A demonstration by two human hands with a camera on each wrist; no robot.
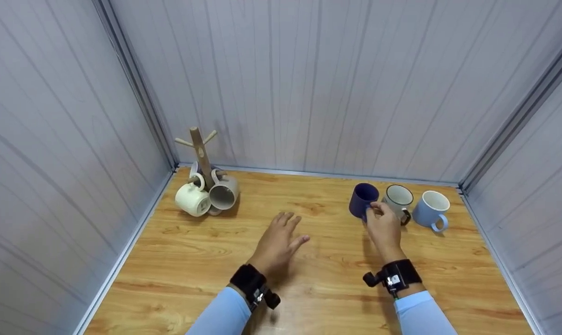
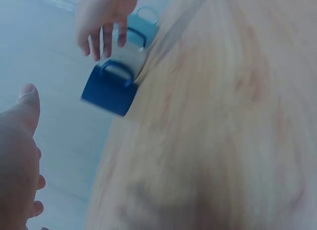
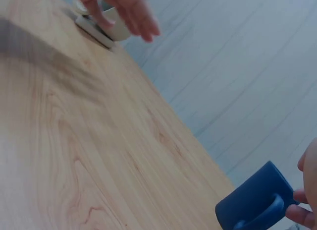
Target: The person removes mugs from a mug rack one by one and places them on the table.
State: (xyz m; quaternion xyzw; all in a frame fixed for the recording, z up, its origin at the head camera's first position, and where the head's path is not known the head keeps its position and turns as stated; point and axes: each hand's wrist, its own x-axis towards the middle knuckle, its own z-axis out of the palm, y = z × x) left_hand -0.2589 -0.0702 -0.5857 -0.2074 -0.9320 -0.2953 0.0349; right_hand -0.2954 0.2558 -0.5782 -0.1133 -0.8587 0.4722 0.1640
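Observation:
A dark blue mug [image 1: 359,205] stands upright on the wooden table at the right, its handle towards me. My right hand [image 1: 386,230] reaches to that handle with fingers slightly bent. In the right wrist view the fingertips [image 3: 299,213] are beside the mug's handle [image 3: 267,215], which shows whole with no finger curled round it. My left hand [image 1: 276,244] hovers above the middle of the table, fingers spread and holding nothing. To the right of the blue mug are a pale mug with a dark rim and black handle [image 1: 398,196] and a light blue mug [image 1: 427,211].
At the back left a wooden mug tree [image 1: 199,149] holds a cream mug [image 1: 190,199] and a grey mug [image 1: 229,188]; more mugs are partly hidden behind. Its upper pegs are bare. Pale panel walls [image 1: 290,83] enclose the table [image 1: 206,279] at the back and sides.

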